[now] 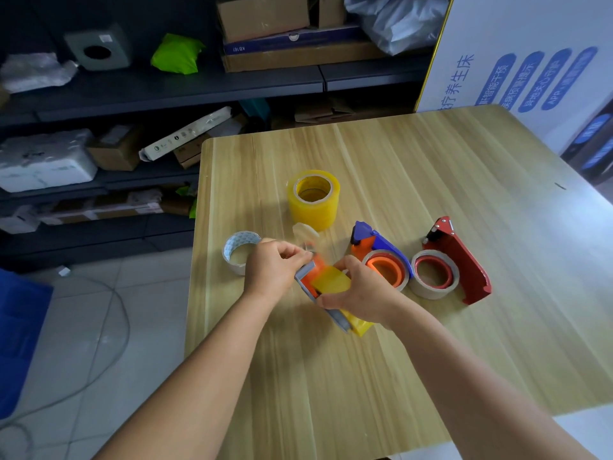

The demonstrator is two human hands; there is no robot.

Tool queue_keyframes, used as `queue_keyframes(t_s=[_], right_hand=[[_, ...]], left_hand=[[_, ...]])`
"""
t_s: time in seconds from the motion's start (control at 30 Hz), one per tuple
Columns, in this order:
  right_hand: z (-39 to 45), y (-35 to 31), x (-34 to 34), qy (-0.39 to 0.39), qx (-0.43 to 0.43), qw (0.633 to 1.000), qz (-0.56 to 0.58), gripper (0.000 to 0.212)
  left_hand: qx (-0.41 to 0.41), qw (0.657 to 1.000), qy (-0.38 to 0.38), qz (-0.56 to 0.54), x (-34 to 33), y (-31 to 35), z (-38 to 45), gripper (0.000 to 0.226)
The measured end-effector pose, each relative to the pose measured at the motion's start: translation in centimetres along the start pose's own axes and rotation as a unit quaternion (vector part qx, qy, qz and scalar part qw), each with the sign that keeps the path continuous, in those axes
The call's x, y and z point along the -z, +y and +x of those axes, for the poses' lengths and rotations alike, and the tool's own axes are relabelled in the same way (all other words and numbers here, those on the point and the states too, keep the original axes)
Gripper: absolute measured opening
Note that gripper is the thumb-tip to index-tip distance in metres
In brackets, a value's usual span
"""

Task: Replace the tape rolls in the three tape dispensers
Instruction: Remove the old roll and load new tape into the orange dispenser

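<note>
A grey and orange tape dispenser (pixel 306 277) with a yellow tape roll (pixel 333 281) in it lies tilted between my hands. My right hand (pixel 361 295) grips its body and roll from the right. My left hand (pixel 275 267) pinches the tape end near its front. A stack of yellow tape rolls (pixel 313 199) stands behind them. A blue dispenser (pixel 374 242) with a pale roll (pixel 386 268) lies to the right. Further right lies a red dispenser (pixel 459 260) with another pale roll (pixel 434 273). A near-empty roll with a printed core (pixel 239 252) stands left of my left hand.
The wooden table (pixel 431 180) ends at the left along a tiled floor (pixel 99 310). Dark shelves (pixel 132 91) with boxes and packages stand behind. A white printed board (pixel 517 54) leans at the back right.
</note>
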State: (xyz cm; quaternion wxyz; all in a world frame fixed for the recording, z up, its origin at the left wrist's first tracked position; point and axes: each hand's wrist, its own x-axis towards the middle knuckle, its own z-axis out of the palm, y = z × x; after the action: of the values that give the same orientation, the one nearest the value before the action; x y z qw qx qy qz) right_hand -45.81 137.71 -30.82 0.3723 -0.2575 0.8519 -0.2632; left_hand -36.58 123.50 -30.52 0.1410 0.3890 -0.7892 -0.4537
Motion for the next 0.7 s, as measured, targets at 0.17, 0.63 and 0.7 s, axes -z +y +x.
queue_keyframes(t_s=[0.17, 0.63, 0.7], right_hand=[[0.1, 0.1, 0.1, -0.01, 0.0, 1.0, 0.015, 0.072], [0.2, 0.0, 0.7, -0.054, -0.02, 0.996, 0.064, 0.061], [0.3, 0.0, 0.7, -0.045, -0.019, 0.997, 0.064, 0.061]], left_hand=[[-0.05, 0.997, -0.019, 0.057, 0.6, 0.1, 0.7, 0.017], [-0.065, 0.984, -0.096, 0.138, 2.2, -0.1, 1.1, 0.023], [-0.041, 0.991, -0.092, 0.092, 2.2, -0.1, 0.9, 0.017]])
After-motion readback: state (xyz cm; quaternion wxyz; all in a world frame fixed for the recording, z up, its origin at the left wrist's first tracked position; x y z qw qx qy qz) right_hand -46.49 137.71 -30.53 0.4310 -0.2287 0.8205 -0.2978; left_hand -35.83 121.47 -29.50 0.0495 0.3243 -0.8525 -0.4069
